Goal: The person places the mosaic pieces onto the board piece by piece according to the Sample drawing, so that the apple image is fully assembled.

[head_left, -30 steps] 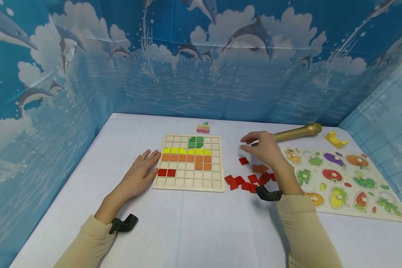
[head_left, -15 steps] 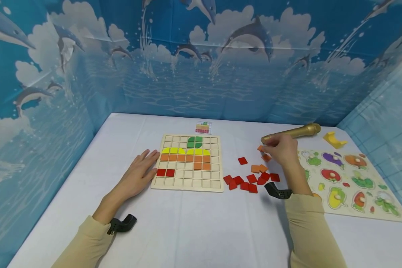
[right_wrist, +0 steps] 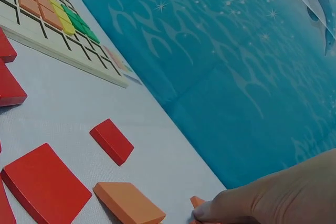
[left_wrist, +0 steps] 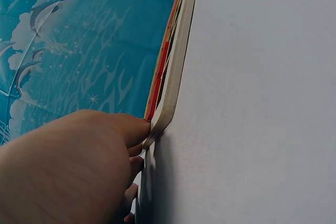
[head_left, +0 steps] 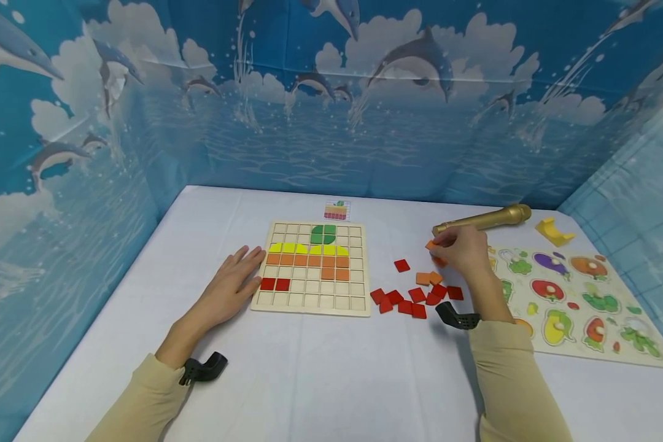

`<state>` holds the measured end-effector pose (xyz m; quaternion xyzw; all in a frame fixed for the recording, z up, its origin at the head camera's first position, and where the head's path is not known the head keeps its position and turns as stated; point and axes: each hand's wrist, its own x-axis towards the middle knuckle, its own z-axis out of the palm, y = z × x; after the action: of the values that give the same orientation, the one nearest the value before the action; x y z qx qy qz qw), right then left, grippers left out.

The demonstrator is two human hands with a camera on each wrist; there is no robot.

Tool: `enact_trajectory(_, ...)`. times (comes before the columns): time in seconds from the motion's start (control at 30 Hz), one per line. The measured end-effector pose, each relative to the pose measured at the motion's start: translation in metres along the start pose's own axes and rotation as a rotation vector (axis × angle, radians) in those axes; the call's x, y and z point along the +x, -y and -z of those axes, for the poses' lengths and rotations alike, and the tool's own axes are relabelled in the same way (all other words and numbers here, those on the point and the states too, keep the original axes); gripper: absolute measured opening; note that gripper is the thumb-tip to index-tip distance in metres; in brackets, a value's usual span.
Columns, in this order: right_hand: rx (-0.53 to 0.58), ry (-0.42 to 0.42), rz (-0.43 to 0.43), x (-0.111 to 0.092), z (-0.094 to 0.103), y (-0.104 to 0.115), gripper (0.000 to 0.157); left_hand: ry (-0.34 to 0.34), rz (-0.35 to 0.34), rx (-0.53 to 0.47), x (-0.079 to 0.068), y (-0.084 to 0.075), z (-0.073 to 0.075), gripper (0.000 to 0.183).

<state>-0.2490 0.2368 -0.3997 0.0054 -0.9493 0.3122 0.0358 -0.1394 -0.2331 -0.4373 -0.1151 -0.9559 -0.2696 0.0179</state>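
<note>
My left hand (head_left: 229, 287) lies flat with extended fingers, its fingertips and thumb at the left edge of the wooden grid board (head_left: 309, 302). Green, yellow and orange pieces fill cells in the board's upper half, and two dark red tiles (head_left: 274, 284) sit in a lower row. Over to the right, my right hand (head_left: 466, 250) pinches a small orange tile (head_left: 430, 245) between thumb and fingers. Another orange piece (head_left: 439, 261) shows just under that hand. In the right wrist view the thumb (right_wrist: 210, 211) covers most of the pinched tile.
Loose red tiles (head_left: 418, 295) and a pair of orange tiles (head_left: 423, 279) lie right of the board. Behind the right hand is a gold microphone (head_left: 492, 218); a yellow holder (head_left: 554, 231) and a vegetable puzzle board (head_left: 580, 337) are further right. A small picture card (head_left: 336, 211) lies behind the grid.
My right hand has moved to the right and down from beside the microphone's end, and its fingers have closed on the orange tile. The left hand stays in place.
</note>
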Motion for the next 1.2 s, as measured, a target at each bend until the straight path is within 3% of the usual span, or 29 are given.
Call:
enact_trajectory(0.33, -0.018, -0.003, 0.039, -0.004, 0.006, 0.006, 0.018, 0.006, -0.002, -0.005, 0.0, -0.002, 0.0, 0.061)
enact_trajectory(0.63, 0.016, 0.052, 0.103, -0.007, 0.008, 0.026, 0.018, 0.008, -0.005, 0.006, 0.0, 0.0, -0.001, 0.061)
enact_trajectory(1.2, 0.064, 0.14, 0.362, -0.022, -0.044, 0.091, 0.009, 0.007, -0.007, 0.004, 0.0, -0.002, 0.002, 0.061)
